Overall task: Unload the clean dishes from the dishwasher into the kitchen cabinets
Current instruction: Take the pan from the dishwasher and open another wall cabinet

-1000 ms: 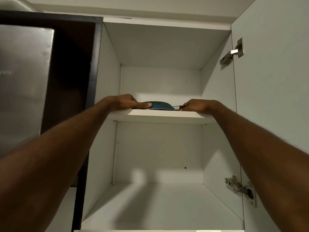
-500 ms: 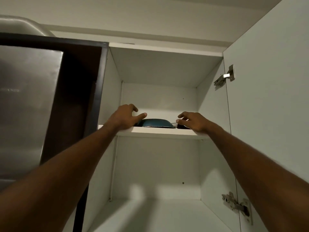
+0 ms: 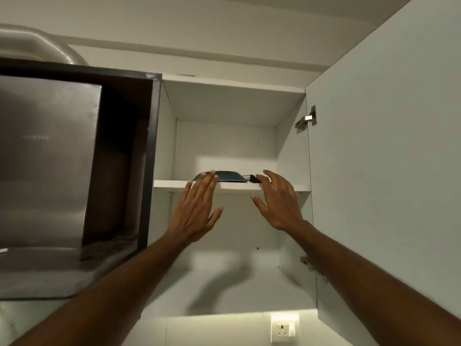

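Pan (image 3: 228,176) flat on shelf (image 3: 279,187), handle rightward

Pan (image 3: 230,176) on shelf (image 3: 237,186): only underside and rim visible from below, inside hidden. Left hand (image 3: 197,208) fingertips cover pan's left edge; right hand (image 3: 277,201) covers handle's far end. Lower door hinge right of shelf blurred, partly behind right forearm. Both arms cut off by bottom edge.

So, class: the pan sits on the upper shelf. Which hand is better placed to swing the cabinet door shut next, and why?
Probably the right hand: it hangs open and empty nearest the open door, hinged on that side. The left hand is further away, by the pan.
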The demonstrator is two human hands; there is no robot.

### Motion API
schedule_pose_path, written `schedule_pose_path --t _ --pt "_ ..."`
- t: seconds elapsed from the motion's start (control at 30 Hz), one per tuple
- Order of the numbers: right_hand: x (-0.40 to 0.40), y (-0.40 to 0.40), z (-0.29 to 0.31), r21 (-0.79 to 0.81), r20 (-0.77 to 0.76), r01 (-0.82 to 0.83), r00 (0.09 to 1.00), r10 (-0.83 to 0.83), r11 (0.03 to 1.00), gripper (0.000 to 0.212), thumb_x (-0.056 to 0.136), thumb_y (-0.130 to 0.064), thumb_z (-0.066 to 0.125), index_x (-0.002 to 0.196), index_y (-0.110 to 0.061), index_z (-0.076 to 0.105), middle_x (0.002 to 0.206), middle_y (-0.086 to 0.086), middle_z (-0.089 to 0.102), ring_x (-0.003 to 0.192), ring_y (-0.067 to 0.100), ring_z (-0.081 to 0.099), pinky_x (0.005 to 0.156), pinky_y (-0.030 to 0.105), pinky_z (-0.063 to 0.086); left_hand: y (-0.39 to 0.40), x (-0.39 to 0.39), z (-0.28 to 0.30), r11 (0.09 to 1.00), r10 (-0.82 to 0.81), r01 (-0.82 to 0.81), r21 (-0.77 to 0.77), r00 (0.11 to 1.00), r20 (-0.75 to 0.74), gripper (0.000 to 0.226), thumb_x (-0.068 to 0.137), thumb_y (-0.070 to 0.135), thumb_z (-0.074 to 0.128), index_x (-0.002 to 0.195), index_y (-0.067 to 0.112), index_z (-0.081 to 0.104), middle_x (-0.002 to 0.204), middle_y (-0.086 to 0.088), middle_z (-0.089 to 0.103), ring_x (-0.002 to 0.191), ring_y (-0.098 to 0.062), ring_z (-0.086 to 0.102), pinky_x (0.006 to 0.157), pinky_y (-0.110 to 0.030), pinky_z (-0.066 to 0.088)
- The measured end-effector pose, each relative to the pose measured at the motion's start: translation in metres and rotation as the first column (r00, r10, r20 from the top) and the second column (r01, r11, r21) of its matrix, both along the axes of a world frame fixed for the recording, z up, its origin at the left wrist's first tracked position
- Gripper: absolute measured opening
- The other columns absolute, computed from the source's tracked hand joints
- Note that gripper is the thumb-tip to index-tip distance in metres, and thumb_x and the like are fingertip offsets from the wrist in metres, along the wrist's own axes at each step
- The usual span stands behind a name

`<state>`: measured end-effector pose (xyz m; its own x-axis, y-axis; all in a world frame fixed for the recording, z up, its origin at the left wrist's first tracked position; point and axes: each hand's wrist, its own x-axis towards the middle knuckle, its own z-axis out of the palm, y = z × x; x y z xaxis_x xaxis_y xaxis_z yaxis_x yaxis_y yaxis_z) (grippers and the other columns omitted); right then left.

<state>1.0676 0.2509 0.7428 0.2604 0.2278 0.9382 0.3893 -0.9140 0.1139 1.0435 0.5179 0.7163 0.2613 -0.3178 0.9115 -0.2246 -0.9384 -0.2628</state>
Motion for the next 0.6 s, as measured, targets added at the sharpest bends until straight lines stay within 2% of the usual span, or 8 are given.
schedule_pose_path --t 0.07,0.17,0.33,0.5,0.6 --pt "-0.016 0.000 -0.021 -0.005 -0.046 0.008 0.999 -0.008 1.000 0.059 0.098 -0.050 0.056 0.149 -0.022 0.044 0.157 0.007 0.045 0.144 0.028 0.041 0.116 0.050 0.037 -0.012 -0.011 -0.017 1.000 -0.004 0.005 0.024 1.000 -0.030 0.082 0.104 0.058 0.033 0.166 0.012 0.004 0.174 -0.006 0.003 0.160 -0.021 0.003 0.130 -0.048 0.011" --pt "-0.036 0.000 -0.066 -0.049 -0.157 0.055 0.986 -0.063 0.997 0.063 0.098 -0.054 0.055 0.151 -0.023 0.042 0.159 0.008 0.043 0.145 0.029 0.040 0.118 0.052 0.035 -0.025 -0.026 -0.047 1.000 -0.025 0.025 -0.006 0.995 -0.098 0.082 0.104 0.057 0.033 0.165 0.012 0.005 0.174 -0.007 0.005 0.160 -0.023 0.007 0.130 -0.048 0.011" --pt "-0.078 -0.007 -0.151 -0.106 -0.350 0.157 0.918 -0.185 0.982 0.070 0.100 -0.057 0.051 0.158 -0.023 0.031 0.169 0.009 0.027 0.155 0.031 0.025 0.125 0.055 0.023 -0.047 -0.049 -0.118 0.997 -0.064 0.071 0.022 0.973 -0.220 0.080 0.104 0.055 0.034 0.165 0.011 0.009 0.173 -0.009 0.011 0.159 -0.026 0.013 0.129 -0.047 0.015" --pt "-0.131 -0.024 -0.216 -0.075 -0.421 0.247 0.870 -0.255 0.966 0.071 0.101 -0.055 0.049 0.159 -0.017 0.033 0.169 0.013 0.027 0.156 0.035 0.023 0.124 0.057 0.023 -0.075 -0.074 -0.177 0.977 -0.201 0.213 0.005 0.929 -0.310 0.079 0.103 0.050 0.043 0.164 0.010 0.013 0.171 -0.009 0.018 0.158 -0.028 0.018 0.126 -0.049 0.021" --pt "-0.171 -0.039 -0.257 -0.054 -0.443 0.332 0.837 -0.321 0.942 0.074 0.103 -0.061 0.039 0.160 -0.016 0.030 0.168 0.013 0.028 0.156 0.035 0.026 0.123 0.058 0.026 -0.093 -0.094 -0.218 0.962 -0.258 0.274 -0.007 0.896 -0.362 0.079 0.103 0.052 0.043 0.164 0.011 0.015 0.172 -0.009 0.017 0.158 -0.029 0.017 0.126 -0.050 0.021"
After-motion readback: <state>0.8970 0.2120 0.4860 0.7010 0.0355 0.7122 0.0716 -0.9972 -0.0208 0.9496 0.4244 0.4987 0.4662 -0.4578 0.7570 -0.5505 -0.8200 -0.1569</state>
